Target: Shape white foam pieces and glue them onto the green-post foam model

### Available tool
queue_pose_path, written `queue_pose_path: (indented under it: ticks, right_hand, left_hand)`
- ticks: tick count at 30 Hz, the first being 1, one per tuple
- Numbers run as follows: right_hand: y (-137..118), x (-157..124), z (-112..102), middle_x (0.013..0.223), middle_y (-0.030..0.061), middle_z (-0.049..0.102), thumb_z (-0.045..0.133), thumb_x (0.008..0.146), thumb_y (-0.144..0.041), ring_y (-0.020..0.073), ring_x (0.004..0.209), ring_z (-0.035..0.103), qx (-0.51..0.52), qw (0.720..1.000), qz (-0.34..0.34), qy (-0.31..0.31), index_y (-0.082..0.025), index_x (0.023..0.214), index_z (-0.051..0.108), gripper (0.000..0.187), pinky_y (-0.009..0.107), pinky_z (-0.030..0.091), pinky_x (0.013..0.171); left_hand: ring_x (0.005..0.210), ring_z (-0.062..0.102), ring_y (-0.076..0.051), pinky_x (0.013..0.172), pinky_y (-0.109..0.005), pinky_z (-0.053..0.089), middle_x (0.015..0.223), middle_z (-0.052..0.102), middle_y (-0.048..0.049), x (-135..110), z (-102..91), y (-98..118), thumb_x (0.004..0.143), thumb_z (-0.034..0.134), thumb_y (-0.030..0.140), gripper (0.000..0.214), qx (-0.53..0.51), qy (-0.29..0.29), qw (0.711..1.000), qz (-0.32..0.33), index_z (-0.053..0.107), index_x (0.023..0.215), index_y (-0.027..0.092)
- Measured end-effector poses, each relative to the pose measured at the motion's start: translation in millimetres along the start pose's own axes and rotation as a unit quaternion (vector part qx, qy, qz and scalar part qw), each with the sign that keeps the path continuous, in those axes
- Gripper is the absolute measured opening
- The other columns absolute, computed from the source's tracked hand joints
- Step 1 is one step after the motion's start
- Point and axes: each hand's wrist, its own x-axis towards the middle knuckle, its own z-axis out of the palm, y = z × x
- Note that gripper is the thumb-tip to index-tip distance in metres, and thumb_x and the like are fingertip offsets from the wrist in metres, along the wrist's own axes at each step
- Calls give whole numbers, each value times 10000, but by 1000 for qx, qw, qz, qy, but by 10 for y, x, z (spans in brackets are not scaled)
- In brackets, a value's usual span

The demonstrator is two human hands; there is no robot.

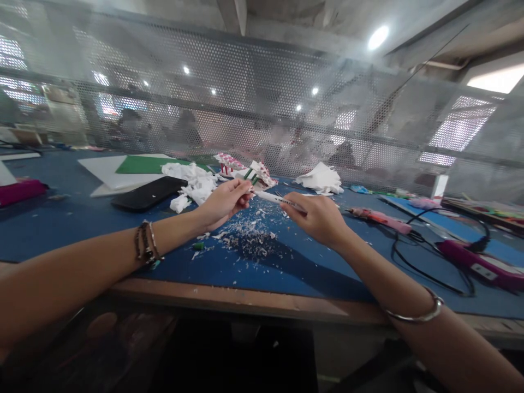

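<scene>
My right hand [317,217] is closed around a slim white pen [270,197] with dark print along its barrel. The pen points left, its tip meeting the fingertips of my left hand [229,203]. That hand is closed in a pinch, and what sits in it is too small and hidden to name. Dark green strips [251,177] show just above the left fingertips; whether they are held or lie behind, I cannot tell. Under both hands, small white shavings [256,240] are scattered over the blue mat [311,267]. A short green cap-like piece [198,246] lies left of them.
Crumpled white paper [196,183], a black phone [149,194] and white and green sheets [141,164] lie left. Behind are red-and-white pieces [229,162] and white tissues [321,178]. A pink corded tool [379,218] and purple power strip [481,265] lie right. Perforated screen [254,103] stands behind.
</scene>
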Motion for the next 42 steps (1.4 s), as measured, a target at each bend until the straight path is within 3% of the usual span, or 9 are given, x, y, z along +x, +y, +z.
queue_pose_path:
  ticks: [42]
  right_hand:
    - [6,-9,-37,464,-15,478,323,829,-406,94,426,394,-16,1000,-16,20,-187,767,587,349,231,210,441]
  left_hand:
    - [446,348,-37,486,-172,340,498,382,46,-10,9,17,834,375,102,278,-22,-21,1000,1,440,566,139]
